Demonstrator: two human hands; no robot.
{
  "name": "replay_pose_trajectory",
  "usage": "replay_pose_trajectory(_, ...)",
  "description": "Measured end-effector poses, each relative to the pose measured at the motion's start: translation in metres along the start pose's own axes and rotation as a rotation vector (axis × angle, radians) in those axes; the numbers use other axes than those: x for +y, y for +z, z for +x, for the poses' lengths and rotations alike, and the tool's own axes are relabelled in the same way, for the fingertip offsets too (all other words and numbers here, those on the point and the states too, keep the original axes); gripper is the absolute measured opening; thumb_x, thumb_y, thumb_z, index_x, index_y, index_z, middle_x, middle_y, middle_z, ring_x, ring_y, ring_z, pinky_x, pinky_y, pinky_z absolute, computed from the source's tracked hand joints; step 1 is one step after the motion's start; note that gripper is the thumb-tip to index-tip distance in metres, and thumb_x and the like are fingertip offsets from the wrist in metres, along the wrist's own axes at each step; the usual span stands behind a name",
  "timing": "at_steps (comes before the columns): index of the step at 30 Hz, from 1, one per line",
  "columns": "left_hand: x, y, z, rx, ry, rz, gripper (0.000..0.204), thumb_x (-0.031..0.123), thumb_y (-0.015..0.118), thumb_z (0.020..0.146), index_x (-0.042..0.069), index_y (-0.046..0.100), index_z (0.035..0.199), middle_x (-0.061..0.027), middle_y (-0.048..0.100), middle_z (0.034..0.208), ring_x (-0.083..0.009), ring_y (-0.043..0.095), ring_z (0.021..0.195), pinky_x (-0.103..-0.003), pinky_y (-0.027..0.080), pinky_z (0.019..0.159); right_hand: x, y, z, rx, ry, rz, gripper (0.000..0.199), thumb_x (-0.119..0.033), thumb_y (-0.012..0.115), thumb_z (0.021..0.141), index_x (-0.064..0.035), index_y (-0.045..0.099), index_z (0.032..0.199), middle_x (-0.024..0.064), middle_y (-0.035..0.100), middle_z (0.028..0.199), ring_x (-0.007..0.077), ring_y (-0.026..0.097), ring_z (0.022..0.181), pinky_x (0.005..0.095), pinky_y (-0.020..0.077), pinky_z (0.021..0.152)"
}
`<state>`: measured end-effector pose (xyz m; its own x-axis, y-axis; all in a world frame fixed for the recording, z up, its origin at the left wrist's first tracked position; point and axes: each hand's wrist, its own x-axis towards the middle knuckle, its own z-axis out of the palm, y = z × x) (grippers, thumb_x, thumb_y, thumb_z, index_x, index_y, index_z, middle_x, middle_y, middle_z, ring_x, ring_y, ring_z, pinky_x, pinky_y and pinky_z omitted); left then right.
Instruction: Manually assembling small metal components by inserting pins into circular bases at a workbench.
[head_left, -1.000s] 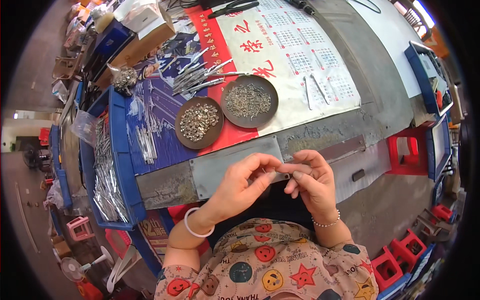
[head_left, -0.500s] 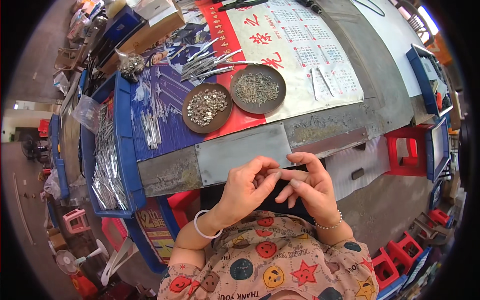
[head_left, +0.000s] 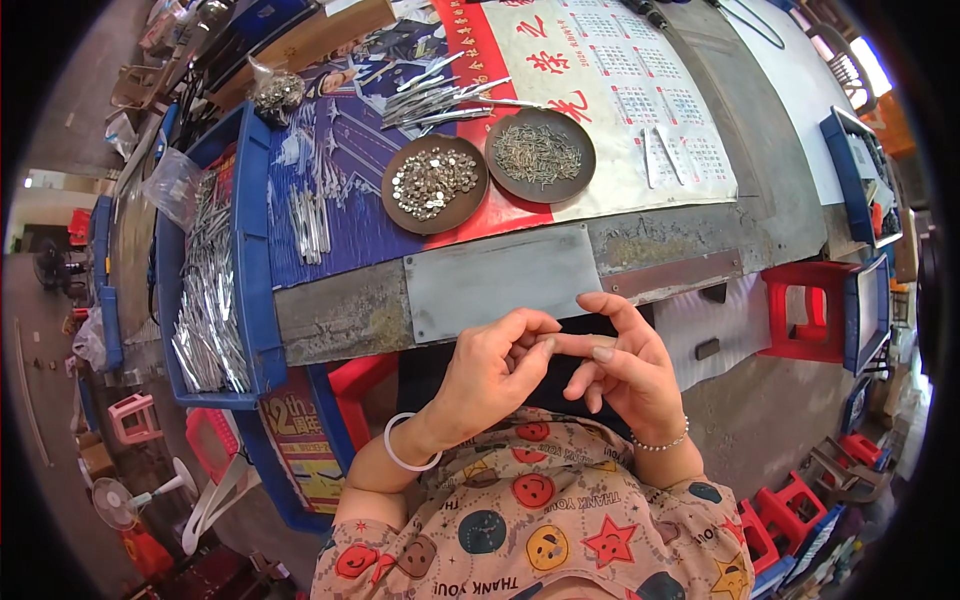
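Meeting above lap, both hands: left hand [head_left: 497, 368], right hand [head_left: 622, 372] fingers curled; held item too small to tell.

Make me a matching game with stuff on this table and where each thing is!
Things:
1. dish of round shiny bits
2. dish of thin pins
3. grey metal plate
4. blue tray of metal strips

Places:
A. table's front edge, above the hands
B. far left
C. right one of two dishes
D. left one of two dishes

Pairs: 1-D, 2-C, 3-A, 4-B
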<state>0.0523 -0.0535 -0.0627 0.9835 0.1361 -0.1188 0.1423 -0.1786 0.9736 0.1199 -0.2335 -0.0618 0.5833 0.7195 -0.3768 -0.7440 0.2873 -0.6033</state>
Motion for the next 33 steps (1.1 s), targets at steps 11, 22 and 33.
replay_pose_trajectory(11,0.000,-0.006,-0.004,-0.033,-0.099,-0.013,0.016,0.005,0.060,0.087,-0.002,0.060,0.102,-0.0070,0.069,0.084,-0.0060,0.062,0.071,-0.021,0.049,0.062,0.003,0.011,0.002,0.022,0.006,-0.144,0.052,-0.009,0.052,0.091,-0.0022,0.027,0.135,0.0254,0.058,0.116,0.0239,0.068,0.084,0.0214,0.0529,0.057)
replay_pose_trajectory(22,-0.008,-0.011,0.001,-0.040,-0.139,-0.099,0.017,0.005,0.058,0.088,-0.002,0.060,0.104,-0.0070,0.069,0.086,-0.0065,0.062,0.074,-0.022,0.050,0.065,0.003,0.001,0.016,-0.006,0.069,0.046,0.051,-0.007,0.052,0.089,-0.0002,0.030,0.134,0.0271,0.060,0.112,0.0265,0.069,0.080,0.0238,0.0544,0.052)
replay_pose_trajectory(33,-0.010,-0.019,0.006,-0.072,-0.149,-0.102,0.024,0.011,0.050,0.094,-0.002,0.059,0.111,-0.0064,0.068,0.085,-0.0076,0.060,0.071,-0.022,0.049,0.062,0.001,0.000,0.026,-0.016,0.099,0.064,0.047,-0.006,0.051,0.090,0.0006,0.031,0.132,0.0289,0.058,0.115,0.0249,0.068,0.078,0.0245,0.0547,0.053)
